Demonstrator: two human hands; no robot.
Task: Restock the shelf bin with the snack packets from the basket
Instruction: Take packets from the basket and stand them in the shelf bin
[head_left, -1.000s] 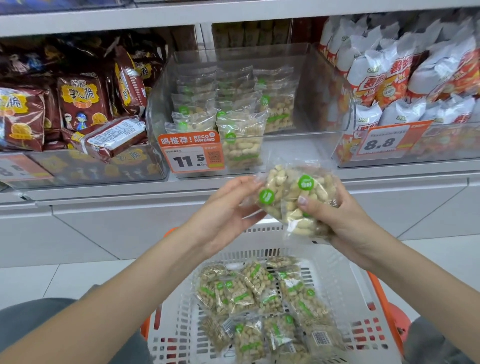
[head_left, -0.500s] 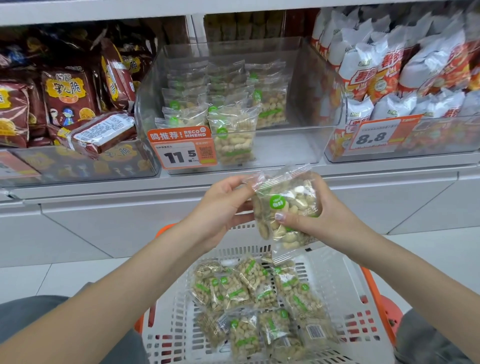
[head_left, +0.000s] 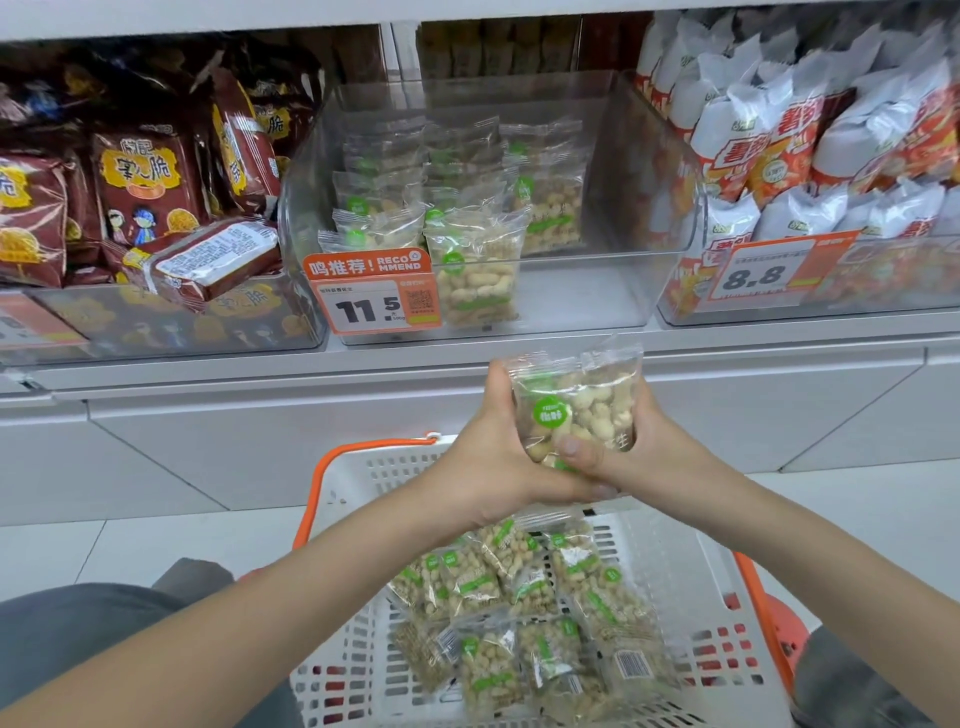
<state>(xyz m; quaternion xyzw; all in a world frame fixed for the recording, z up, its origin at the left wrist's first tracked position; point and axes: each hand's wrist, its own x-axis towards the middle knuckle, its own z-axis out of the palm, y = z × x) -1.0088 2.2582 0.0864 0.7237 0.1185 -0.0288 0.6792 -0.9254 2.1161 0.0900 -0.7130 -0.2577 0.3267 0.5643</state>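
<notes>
While the clear packet of peanuts (head_left: 576, 402) sits upright at the centre of the frame, both hands close on it from either side; the left hand (head_left: 496, 457) wraps its fingers round the packet's left edge, and the right hand (head_left: 631, 452) curls round the right edge and lower end, its thumb across the front near the bottom; whether one packet or more is held there cannot be told from this view. The packet hangs in the air above the far rim of the white basket (head_left: 363, 478), below the shelf edge and clear of both; the step in hand looks like the carry from basket to shelf, with the packet gathered and squared but not yet placed.

The clear shelf bin (head_left: 587, 306) stands just above, in the upper centre of the frame, with its orange price tag (head_left: 376, 296) at the front left; packets of the same kind stand in rows in its left and middle part, while its right part shows bare floor; more packets (head_left: 524, 613) lie loose in the basket at lower centre, so the task seems well short of done.

The next move likely calls for lifting the packet over the bin's front wall and standing it upright in the bare right part; the slippery film could let it tip over once set down.
</notes>
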